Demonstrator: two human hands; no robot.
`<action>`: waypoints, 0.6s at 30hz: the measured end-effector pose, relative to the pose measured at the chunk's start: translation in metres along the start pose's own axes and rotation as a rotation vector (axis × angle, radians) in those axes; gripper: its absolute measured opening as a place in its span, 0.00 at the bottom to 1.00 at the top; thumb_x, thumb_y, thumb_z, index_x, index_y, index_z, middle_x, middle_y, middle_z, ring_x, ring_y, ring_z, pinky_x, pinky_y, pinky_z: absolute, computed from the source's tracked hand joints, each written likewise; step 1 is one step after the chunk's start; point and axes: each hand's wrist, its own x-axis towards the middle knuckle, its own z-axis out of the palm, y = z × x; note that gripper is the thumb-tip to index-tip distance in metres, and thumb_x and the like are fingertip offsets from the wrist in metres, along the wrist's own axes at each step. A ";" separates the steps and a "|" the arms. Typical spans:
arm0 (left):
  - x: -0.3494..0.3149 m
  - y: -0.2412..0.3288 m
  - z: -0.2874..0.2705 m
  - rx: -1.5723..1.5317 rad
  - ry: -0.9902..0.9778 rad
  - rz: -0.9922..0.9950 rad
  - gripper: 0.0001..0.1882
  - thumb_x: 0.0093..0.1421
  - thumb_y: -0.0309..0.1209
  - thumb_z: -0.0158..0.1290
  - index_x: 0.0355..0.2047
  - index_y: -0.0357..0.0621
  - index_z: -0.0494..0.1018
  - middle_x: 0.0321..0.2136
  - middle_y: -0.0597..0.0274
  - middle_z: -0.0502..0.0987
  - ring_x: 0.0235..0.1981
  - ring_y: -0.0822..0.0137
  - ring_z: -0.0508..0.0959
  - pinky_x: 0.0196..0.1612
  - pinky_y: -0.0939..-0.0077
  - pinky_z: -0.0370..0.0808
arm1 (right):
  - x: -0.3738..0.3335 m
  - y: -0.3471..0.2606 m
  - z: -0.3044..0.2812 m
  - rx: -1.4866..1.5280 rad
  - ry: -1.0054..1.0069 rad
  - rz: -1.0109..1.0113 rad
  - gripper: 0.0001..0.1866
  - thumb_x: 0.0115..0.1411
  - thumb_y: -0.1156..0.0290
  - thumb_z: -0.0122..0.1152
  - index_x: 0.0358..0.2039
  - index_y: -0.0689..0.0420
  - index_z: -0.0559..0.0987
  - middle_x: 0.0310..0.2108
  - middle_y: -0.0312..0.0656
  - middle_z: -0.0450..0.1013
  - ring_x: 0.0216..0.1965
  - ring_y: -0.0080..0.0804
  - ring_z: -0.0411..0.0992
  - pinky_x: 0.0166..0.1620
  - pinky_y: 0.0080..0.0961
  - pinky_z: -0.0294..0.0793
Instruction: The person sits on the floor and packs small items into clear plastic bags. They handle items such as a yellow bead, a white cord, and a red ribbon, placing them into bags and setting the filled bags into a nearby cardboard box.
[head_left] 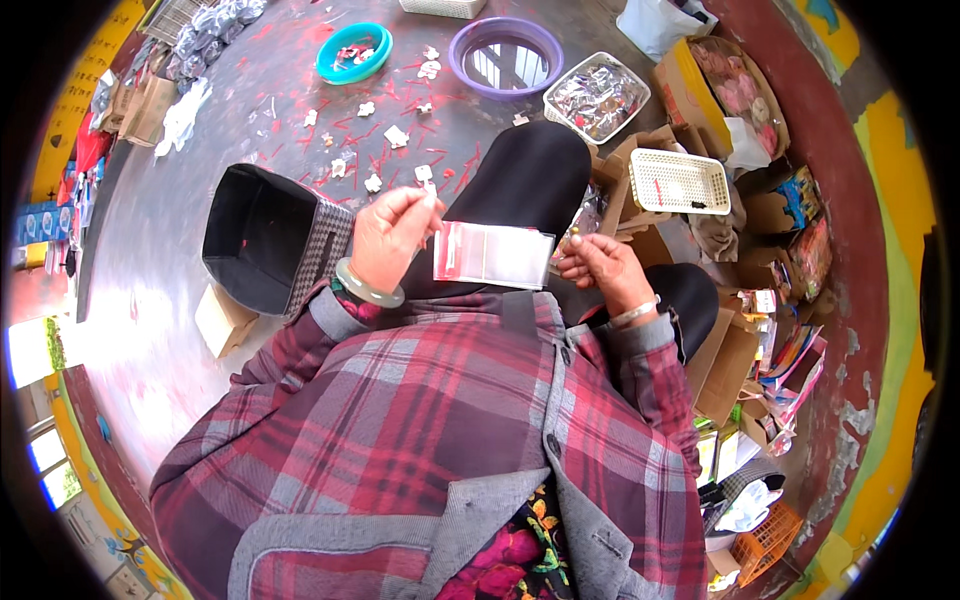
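Observation:
Across my lap lies a stack of clear plastic bags (515, 257) with a red strip along the left side. My left hand (388, 240), a pale bangle at its wrist, is closed in a pinch beside the stack's left edge. A small white piece (424, 174) shows just past those fingertips; I cannot tell whether they hold it or it lies on the surface beyond. On the stack's right, my right hand (608, 270) pinches too, with a tiny gold-coloured piece (574, 232) at its fingertips.
Left of my knees stands a black fabric bin (325, 245) beside a cardboard box (223, 320). Ahead are a teal basin (325, 68), a purple basin (457, 68) and scattered small white pieces (397, 136). A packet-filled basket (640, 97), a cream basket (680, 168) and cardboard boxes (720, 370) crowd the right.

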 end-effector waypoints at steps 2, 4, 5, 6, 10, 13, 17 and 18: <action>0.003 -0.011 -0.006 -0.009 0.006 -0.076 0.09 0.58 0.30 0.51 0.33 0.36 0.71 0.25 0.67 0.74 0.27 0.80 0.72 0.31 0.86 0.69 | -0.010 0.001 0.008 -0.051 0.015 -0.036 0.14 0.55 0.60 0.58 0.31 0.59 0.76 0.23 0.35 0.73 0.23 0.18 0.70 0.27 0.12 0.66; 0.004 -0.022 -0.008 -0.020 -0.068 -0.114 0.11 0.56 0.31 0.53 0.36 0.36 0.70 0.28 0.66 0.74 0.30 0.78 0.72 0.35 0.85 0.69 | -0.016 0.000 0.018 -0.091 0.065 -0.078 0.11 0.53 0.66 0.61 0.30 0.60 0.76 0.22 0.35 0.73 0.23 0.17 0.69 0.26 0.12 0.67; 0.004 -0.028 -0.011 0.008 -0.117 -0.163 0.16 0.54 0.32 0.56 0.38 0.35 0.68 0.32 0.63 0.73 0.34 0.76 0.72 0.39 0.83 0.70 | -0.017 -0.001 0.022 -0.096 0.082 -0.102 0.10 0.52 0.67 0.62 0.29 0.61 0.76 0.22 0.34 0.72 0.23 0.17 0.69 0.26 0.12 0.67; 0.003 -0.036 -0.012 -0.049 -0.157 -0.195 0.16 0.54 0.32 0.57 0.38 0.35 0.68 0.32 0.63 0.73 0.34 0.76 0.72 0.39 0.83 0.70 | -0.019 -0.002 0.025 -0.103 0.100 -0.123 0.09 0.52 0.69 0.62 0.29 0.61 0.75 0.21 0.34 0.72 0.23 0.17 0.69 0.25 0.12 0.67; -0.004 -0.038 -0.007 -0.175 -0.299 -0.342 0.12 0.54 0.27 0.55 0.38 0.37 0.69 0.31 0.66 0.74 0.34 0.77 0.73 0.39 0.83 0.71 | -0.016 0.001 0.031 -0.093 0.079 -0.125 0.07 0.51 0.72 0.62 0.26 0.61 0.74 0.19 0.33 0.70 0.20 0.16 0.67 0.24 0.13 0.67; -0.006 -0.031 -0.001 -0.234 -0.326 -0.340 0.11 0.54 0.27 0.55 0.37 0.37 0.70 0.30 0.67 0.74 0.30 0.78 0.73 0.35 0.85 0.70 | -0.011 0.008 0.034 -0.033 0.056 -0.171 0.07 0.52 0.73 0.61 0.24 0.61 0.73 0.18 0.33 0.70 0.19 0.15 0.66 0.23 0.13 0.66; -0.002 -0.030 -0.005 -0.153 -0.289 -0.351 0.09 0.53 0.28 0.55 0.34 0.39 0.72 0.25 0.69 0.74 0.24 0.83 0.70 0.26 0.89 0.65 | -0.010 0.002 0.040 -0.082 0.044 -0.161 0.06 0.53 0.73 0.59 0.24 0.61 0.73 0.18 0.33 0.69 0.19 0.16 0.66 0.23 0.13 0.66; -0.001 -0.030 -0.007 -0.189 -0.289 -0.363 0.09 0.53 0.28 0.55 0.34 0.39 0.72 0.25 0.69 0.74 0.23 0.83 0.70 0.26 0.89 0.65 | -0.010 0.000 0.042 -0.084 0.040 -0.157 0.06 0.53 0.73 0.59 0.24 0.61 0.73 0.18 0.33 0.69 0.19 0.16 0.66 0.24 0.13 0.66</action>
